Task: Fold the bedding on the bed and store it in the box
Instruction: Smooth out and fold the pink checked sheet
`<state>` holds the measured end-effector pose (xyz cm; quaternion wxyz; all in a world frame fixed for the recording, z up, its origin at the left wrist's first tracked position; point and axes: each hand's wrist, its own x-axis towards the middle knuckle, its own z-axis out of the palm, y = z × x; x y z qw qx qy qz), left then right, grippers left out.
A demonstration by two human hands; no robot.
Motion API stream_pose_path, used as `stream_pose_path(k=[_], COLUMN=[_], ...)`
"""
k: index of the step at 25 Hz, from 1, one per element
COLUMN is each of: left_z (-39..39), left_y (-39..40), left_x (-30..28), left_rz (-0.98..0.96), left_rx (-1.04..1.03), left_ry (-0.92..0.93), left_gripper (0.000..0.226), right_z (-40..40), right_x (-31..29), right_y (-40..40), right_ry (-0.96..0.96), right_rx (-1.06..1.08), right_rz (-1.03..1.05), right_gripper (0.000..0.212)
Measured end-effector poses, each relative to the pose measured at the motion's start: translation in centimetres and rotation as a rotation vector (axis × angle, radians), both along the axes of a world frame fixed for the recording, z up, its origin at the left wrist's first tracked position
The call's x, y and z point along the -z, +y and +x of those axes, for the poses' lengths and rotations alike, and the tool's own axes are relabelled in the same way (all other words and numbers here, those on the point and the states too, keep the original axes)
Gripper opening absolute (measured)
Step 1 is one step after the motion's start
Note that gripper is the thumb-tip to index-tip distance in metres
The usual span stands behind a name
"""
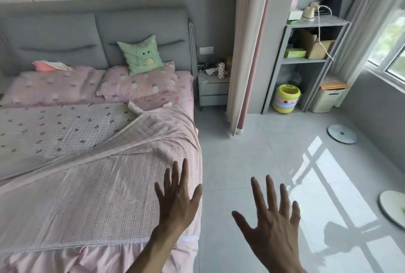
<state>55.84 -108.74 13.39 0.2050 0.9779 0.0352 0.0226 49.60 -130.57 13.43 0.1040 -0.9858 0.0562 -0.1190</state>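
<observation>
Pink woven-check bedspread (122, 163) over a pale quilt (54, 132) dotted with dark bows; pink patterned pillows (54, 85); mint-green cushion (142, 54); grey headboard (65, 38); pale grey floor tiles (252, 152); pink-edged cream curtain (249, 42).

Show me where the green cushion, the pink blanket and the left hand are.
green cushion (141, 54): head view, its front face.
pink blanket (109, 185): head view, its flat top.
left hand (178, 201): head view, back of hand.
</observation>
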Motion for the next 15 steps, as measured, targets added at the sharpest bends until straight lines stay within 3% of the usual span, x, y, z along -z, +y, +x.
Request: stream_pose_path(k=[6,10,15], left_z=[9.7,18.5,31.6], left_y=[-0.2,2.3,5.2], left_x=[0.6,1.8,6.0], left_rz=[0.111,0.057,-0.007], left_rx=[-0.149,-0.278,-0.384], left_ry=[0.017,-0.032,0.090], left_gripper=[0.076,0.076,0.080], right_z=[14.7,26.0,42.2], right_x=[0.0,0.8,2.5], right_y=[-1.6,0.9,5.4], right_ry=[0.005,0.008,0.121], right_rx=[-0.211,-0.343,-0.457], right_rz=[0.052,0.002,-0.086], right_gripper=[0.084,0.085,0.086])
